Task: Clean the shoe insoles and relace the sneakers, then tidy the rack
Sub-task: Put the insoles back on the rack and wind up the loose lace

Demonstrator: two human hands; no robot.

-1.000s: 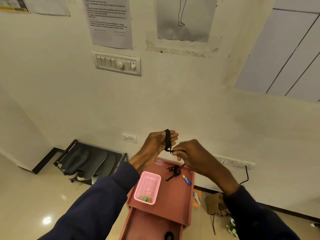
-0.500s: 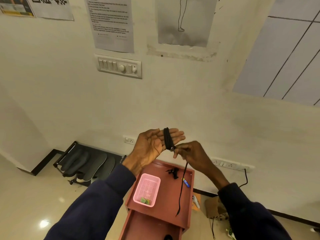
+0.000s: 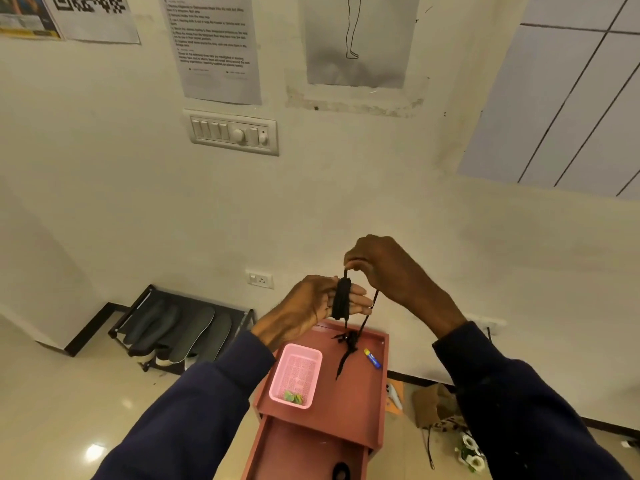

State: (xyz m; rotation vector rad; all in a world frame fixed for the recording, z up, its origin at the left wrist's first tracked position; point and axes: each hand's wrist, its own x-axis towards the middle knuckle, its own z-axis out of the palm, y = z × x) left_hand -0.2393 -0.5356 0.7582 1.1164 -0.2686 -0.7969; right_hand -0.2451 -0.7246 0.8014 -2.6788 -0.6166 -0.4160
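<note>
A black shoelace (image 3: pixel 341 301) is wound in several turns around the straight fingers of my left hand (image 3: pixel 313 306), held palm up above the red cart. My right hand (image 3: pixel 388 268) is raised just above and to the right of it, pinching the lace's free part between thumb and fingertips. The loose end hangs down past my left fingers to a second black lace bundle (image 3: pixel 349 339) lying on the cart's top tray. On the black shoe rack (image 3: pixel 145 299) at the lower left lie several dark insoles (image 3: pixel 194 332) over pale sneakers.
The red cart (image 3: pixel 349 407) stands below my hands with a pink basket (image 3: pixel 296 374) holding small green things and a blue-yellow tube (image 3: pixel 372 358). A brown paper bag (image 3: pixel 433 403) and white flowers lie on the floor at right. The wall is close ahead.
My right hand has gone from below my left fingers up over them, carrying the lace for another turn. The hanging tail is shorter. The camera has tilted slightly.
</note>
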